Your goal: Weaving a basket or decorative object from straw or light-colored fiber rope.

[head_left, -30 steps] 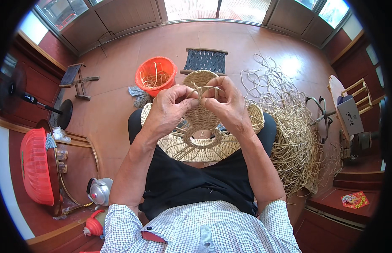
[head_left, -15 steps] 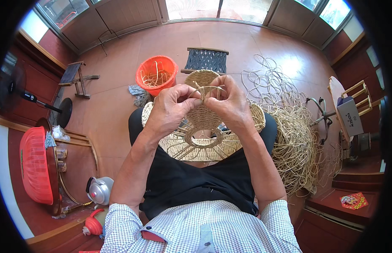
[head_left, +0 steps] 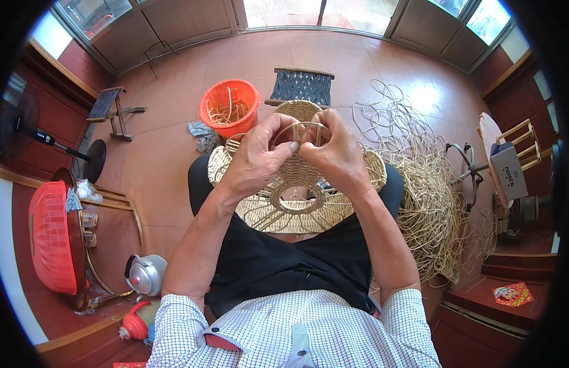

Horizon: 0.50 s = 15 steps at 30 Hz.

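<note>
Nearest the person, low and to the left of the left hand (head_left: 257,161), a red bottle (head_left: 135,325) lies beside a metal kettle (head_left: 145,275) on the wooden floor (head_left: 155,165). Low and to the right of the right hand (head_left: 338,158), a small red and gold printed packet (head_left: 512,294) lies flat on a dark step.

Both hands meet over the lap, above a woven rattan piece (head_left: 296,196) that rests on the person's black trousers. The piece spreads below and to either side of the hands, with a round open ring in its middle just under the wrists. The left hand is curled nearly closed, thumb pressed against the fingertips, pinching an arched rattan strip (head_left: 304,127) that rises from the weave. The right hand is also curled tight, its fingers gripping the same strip from the other side, so the two hands touch around it.

To the right of the right hand lies a large heap of loose rattan strands (head_left: 428,202), its looser loops trailing farther off. Beyond that heap, a white box (head_left: 510,170) with dark print leans by a wooden rack.

Far to the left of the left hand, a red plastic basket (head_left: 51,236) sits on a round tray. Just beyond the left hand stands an orange bucket (head_left: 230,107) holding rattan scraps, and beyond both hands a low stool (head_left: 302,86) with a dark woven seat.
</note>
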Each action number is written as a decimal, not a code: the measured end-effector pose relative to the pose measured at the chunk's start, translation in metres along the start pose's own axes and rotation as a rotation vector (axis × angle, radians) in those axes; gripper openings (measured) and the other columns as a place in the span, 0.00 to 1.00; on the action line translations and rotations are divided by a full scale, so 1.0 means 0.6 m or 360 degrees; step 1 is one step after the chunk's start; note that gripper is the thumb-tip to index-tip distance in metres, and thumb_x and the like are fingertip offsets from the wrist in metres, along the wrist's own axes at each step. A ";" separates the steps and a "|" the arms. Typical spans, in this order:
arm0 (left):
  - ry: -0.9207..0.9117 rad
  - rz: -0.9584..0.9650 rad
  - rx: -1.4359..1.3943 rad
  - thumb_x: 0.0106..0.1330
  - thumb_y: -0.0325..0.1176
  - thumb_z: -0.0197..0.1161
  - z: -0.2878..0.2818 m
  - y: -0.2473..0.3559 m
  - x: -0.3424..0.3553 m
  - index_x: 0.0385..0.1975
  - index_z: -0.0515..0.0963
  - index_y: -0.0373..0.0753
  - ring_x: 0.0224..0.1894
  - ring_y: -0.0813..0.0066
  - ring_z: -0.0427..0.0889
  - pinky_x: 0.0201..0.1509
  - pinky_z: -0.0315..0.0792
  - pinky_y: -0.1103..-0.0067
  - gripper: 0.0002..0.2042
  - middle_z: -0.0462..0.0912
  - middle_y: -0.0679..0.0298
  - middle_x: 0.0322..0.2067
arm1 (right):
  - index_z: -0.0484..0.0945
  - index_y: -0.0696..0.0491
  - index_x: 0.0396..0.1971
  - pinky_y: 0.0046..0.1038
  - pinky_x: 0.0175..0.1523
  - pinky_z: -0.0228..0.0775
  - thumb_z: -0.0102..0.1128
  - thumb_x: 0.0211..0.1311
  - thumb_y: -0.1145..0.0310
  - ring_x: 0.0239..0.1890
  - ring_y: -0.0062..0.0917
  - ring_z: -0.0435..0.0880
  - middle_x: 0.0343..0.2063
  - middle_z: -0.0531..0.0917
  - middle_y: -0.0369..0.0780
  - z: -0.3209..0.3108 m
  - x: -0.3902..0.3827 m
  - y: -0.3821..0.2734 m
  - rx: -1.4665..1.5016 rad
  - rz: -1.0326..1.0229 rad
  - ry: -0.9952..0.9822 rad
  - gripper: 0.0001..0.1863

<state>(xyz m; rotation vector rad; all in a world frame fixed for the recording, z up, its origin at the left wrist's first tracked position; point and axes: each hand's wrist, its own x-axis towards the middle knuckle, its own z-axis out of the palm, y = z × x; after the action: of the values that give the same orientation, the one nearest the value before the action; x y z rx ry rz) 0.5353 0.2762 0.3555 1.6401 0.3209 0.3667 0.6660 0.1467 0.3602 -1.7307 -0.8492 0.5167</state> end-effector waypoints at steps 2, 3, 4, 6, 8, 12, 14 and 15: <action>-0.0037 0.0015 0.0061 0.73 0.22 0.59 0.006 0.000 0.003 0.55 0.74 0.35 0.51 0.84 0.78 0.60 0.73 0.81 0.12 0.78 0.69 0.45 | 0.73 0.58 0.37 0.25 0.37 0.74 0.69 0.56 0.74 0.31 0.15 0.77 0.26 0.78 0.35 -0.002 -0.001 0.000 -0.0015 -0.0005 0.0001 0.13; -0.0048 0.0026 0.0099 0.73 0.22 0.57 0.010 -0.004 0.005 0.54 0.74 0.35 0.51 0.84 0.77 0.60 0.73 0.80 0.12 0.78 0.69 0.45 | 0.73 0.58 0.37 0.26 0.38 0.74 0.69 0.56 0.73 0.31 0.16 0.77 0.26 0.78 0.35 -0.003 -0.001 0.000 -0.0032 -0.0012 0.0000 0.14; -0.0057 0.0042 0.0140 0.74 0.22 0.56 0.009 -0.007 0.007 0.54 0.74 0.34 0.52 0.84 0.77 0.60 0.73 0.80 0.12 0.77 0.69 0.46 | 0.73 0.58 0.37 0.26 0.38 0.74 0.69 0.56 0.73 0.31 0.16 0.77 0.26 0.78 0.35 -0.001 -0.001 0.000 -0.0028 -0.0015 0.0000 0.14; -0.0078 0.0060 0.0122 0.75 0.24 0.57 0.005 -0.014 0.009 0.55 0.74 0.35 0.52 0.84 0.78 0.60 0.73 0.80 0.11 0.78 0.68 0.46 | 0.73 0.58 0.37 0.27 0.38 0.74 0.70 0.56 0.71 0.31 0.17 0.77 0.26 0.79 0.36 0.002 -0.001 0.002 -0.0017 -0.0044 0.0044 0.14; -0.0107 0.0074 0.0100 0.76 0.26 0.57 0.000 -0.013 0.007 0.55 0.74 0.35 0.52 0.83 0.78 0.60 0.73 0.79 0.11 0.78 0.68 0.45 | 0.73 0.58 0.37 0.27 0.39 0.74 0.70 0.56 0.71 0.31 0.17 0.77 0.26 0.79 0.36 -0.005 -0.001 -0.005 -0.0052 -0.0003 0.0033 0.14; 0.0104 0.0025 -0.0115 0.77 0.30 0.60 -0.022 -0.007 -0.013 0.55 0.76 0.35 0.50 0.80 0.82 0.59 0.75 0.78 0.11 0.83 0.67 0.44 | 0.74 0.58 0.36 0.27 0.39 0.74 0.69 0.54 0.71 0.31 0.18 0.78 0.26 0.79 0.36 -0.009 0.003 0.000 -0.0089 0.0025 0.0021 0.14; 0.0333 0.0144 0.0199 0.75 0.28 0.62 -0.017 -0.010 -0.029 0.50 0.78 0.34 0.45 0.80 0.83 0.51 0.78 0.78 0.09 0.84 0.66 0.40 | 0.74 0.58 0.36 0.27 0.40 0.75 0.68 0.53 0.71 0.31 0.19 0.78 0.26 0.80 0.37 -0.009 0.002 0.000 -0.0086 0.0022 0.0018 0.14; 0.0448 0.0232 0.0498 0.72 0.27 0.65 -0.010 -0.014 -0.036 0.47 0.80 0.36 0.42 0.75 0.85 0.47 0.79 0.76 0.07 0.85 0.64 0.38 | 0.74 0.58 0.36 0.27 0.40 0.75 0.68 0.53 0.72 0.31 0.19 0.78 0.26 0.80 0.37 -0.009 0.001 -0.001 -0.0087 0.0019 0.0016 0.14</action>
<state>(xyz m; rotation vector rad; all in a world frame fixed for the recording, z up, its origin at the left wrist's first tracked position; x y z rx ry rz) 0.5133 0.2737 0.3467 1.9264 0.4901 0.6886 0.6701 0.1439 0.3625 -1.7878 -0.8533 0.4960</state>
